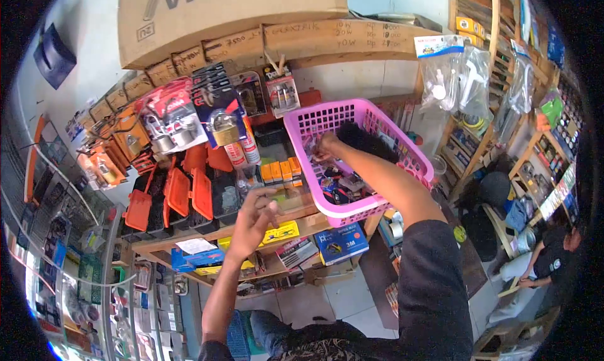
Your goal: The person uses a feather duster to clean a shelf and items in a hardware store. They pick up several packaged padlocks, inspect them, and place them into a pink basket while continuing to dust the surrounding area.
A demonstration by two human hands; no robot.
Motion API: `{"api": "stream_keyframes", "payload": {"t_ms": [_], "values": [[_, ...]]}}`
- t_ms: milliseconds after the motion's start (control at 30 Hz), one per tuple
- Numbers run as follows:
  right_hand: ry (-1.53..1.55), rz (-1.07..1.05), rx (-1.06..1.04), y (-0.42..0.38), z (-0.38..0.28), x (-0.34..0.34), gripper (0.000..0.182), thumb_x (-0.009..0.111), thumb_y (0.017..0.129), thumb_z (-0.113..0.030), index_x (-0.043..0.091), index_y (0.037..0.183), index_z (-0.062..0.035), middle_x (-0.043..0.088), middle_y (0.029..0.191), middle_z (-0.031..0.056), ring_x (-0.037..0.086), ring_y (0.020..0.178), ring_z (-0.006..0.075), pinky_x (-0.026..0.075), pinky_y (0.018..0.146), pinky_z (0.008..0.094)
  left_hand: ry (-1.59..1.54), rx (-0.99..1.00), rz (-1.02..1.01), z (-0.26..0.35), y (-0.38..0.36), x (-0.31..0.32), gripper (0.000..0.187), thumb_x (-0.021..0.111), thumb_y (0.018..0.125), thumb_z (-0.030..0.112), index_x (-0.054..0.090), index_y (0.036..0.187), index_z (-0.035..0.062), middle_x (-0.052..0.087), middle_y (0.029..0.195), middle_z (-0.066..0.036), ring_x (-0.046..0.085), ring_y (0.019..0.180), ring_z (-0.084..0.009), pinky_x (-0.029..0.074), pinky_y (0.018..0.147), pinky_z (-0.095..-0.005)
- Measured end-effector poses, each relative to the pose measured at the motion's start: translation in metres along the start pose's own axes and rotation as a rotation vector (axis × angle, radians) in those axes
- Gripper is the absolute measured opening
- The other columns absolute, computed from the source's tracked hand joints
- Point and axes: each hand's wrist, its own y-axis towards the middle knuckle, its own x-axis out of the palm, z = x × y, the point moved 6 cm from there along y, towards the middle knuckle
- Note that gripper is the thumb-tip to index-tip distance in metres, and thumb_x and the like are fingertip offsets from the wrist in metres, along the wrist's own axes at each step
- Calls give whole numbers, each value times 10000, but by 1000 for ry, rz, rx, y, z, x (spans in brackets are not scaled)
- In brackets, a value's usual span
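Note:
My right hand [326,148] reaches into the pink plastic basket [368,204], near its far left wall. Its fingers are bent together among small packaged items; what they hold is too small to make out. Several dark and coloured packets [346,188] lie in the basket, next to a black bristly bundle [365,141]. My left hand [255,219] hovers in front of the shelf edge with its fingers apart and nothing in them. Small orange boxes [280,171] stand just beyond it. Bins with raised orange lids [200,191] are to its left.
Carded padlocks [223,128] hang above the bins. Below are a blue 3M box [343,243] and a yellow box [277,233]. A large cardboard carton [233,15] tops the display. Bagged parts [440,78] hang at right. Another person [541,266] sits at far right.

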Motion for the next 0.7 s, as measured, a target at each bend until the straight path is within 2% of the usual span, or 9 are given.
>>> {"api": "stream_keyframes", "payload": {"t_ms": [67,133,200,267,333,467,500,633,700], "values": [[-17,-79,-122,10,-12,-7,132,583,858,43,585,982,1,639,775,156,637,587,261,561,472,394,28,45,-56,1,-1,4,286,539,968,121,468,1217,1,620,838,-78,568,667,-95,464,624,-238],[-682,-27,-394,47,-22,-18,220,578,855,53,572,1072,22,647,806,170,653,626,266,588,540,415,28,65,-36,3,-4,-3,265,537,967,113,484,1201,0,615,832,-65,565,683,-91,463,639,-239],[-238,-94,-325,-60,-66,-27,300,604,846,45,557,1141,21,655,828,156,666,649,255,600,586,412,38,43,-75,8,-9,-7,276,544,965,122,480,1206,4,621,841,-63,565,702,-90,465,659,-243],[-196,-52,-315,-128,-100,-35,363,621,847,34,530,1199,35,666,876,147,675,699,242,602,653,384,22,15,-59,12,-11,-12,274,544,968,141,490,1198,0,628,852,-62,570,743,-90,469,682,-243],[-6,-35,-442,-179,-120,-40,342,621,817,79,542,1149,92,669,935,207,692,753,240,594,670,322,-4,-15,-19,11,-9,-11,258,534,975,162,516,1168,-7,638,874,-61,581,789,-95,476,701,-247],[26,-168,-483,-274,-116,-12,309,576,876,44,513,1177,60,664,995,159,685,812,236,584,745,331,-72,97,-5,9,-1,8,278,520,982,200,539,1155,-17,637,991,-86,594,973,-142,467,870,-302],[-5,-181,-448,-294,-107,-2,301,585,868,48,516,1162,55,665,988,157,685,817,229,585,743,330,-131,138,-47,7,0,15,314,516,983,207,529,1202,-17,609,1098,-104,559,1078,-167,427,949,-320],[-31,-289,-370,-365,-66,49,302,609,851,74,517,1138,57,669,911,151,690,780,207,578,697,299,-145,189,-131,21,-22,37,379,480,1004,242,496,1288,-8,558,1224,-96,493,1152,-164,406,975,-318],[-106,-370,-376,-382,-48,65,247,600,879,47,505,1107,47,669,876,137,691,797,195,572,668,284,-240,-22,-115,-5,-37,41,397,483,1007,279,515,1274,-13,588,1193,-79,511,1111,-143,402,978,-308]]}}
